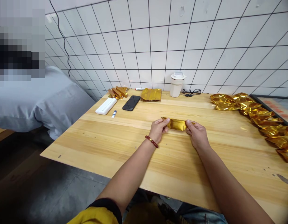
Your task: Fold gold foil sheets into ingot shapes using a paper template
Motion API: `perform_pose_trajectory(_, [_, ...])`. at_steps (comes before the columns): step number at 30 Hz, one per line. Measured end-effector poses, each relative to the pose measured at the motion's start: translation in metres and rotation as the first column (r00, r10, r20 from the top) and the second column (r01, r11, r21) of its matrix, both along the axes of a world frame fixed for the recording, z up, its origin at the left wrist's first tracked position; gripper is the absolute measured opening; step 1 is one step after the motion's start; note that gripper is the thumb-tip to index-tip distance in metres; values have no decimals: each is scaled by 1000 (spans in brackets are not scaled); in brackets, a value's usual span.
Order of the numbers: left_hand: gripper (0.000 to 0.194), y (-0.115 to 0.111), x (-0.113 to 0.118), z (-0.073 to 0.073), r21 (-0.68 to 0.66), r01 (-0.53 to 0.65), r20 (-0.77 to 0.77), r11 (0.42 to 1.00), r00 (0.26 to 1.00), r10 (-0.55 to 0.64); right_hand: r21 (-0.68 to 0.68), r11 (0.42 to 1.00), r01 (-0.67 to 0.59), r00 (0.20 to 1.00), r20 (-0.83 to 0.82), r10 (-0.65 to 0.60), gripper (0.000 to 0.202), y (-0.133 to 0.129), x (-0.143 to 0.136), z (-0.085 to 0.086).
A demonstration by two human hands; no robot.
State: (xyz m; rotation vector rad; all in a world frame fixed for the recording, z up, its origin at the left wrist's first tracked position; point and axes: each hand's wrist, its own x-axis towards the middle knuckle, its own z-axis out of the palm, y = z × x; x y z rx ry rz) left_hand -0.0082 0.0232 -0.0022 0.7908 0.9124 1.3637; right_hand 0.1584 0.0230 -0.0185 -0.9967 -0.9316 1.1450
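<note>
Between my two hands, a small folded piece of gold foil is held level above the wooden table. My left hand pinches its left end, thumb on top, with a dark red bead bracelet on the wrist. The right end is gripped by my right hand, thumb and fingers closed on it. Beyond the hands, a flat stack of gold foil sheets lies near the wall. A chain of folded gold foil pieces runs along the right side.
Along the back stand or lie gold strips, a black phone, a white cup and glasses. A white box and small tube are left. A dark-edged frame lies right. A person in grey leans at left.
</note>
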Motion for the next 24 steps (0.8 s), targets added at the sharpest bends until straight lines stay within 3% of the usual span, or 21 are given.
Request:
perform_pose_trajectory(17, [36, 2, -1, -4, 42, -5, 4, 999, 1000, 5, -21, 999, 37, 999, 11, -37, 44, 0, 2, 0])
perform_pose_trajectory(24, [36, 4, 0, -5, 25, -31, 72, 999, 997, 29, 24, 1000, 4, 1000, 18, -4, 30, -1, 0, 1])
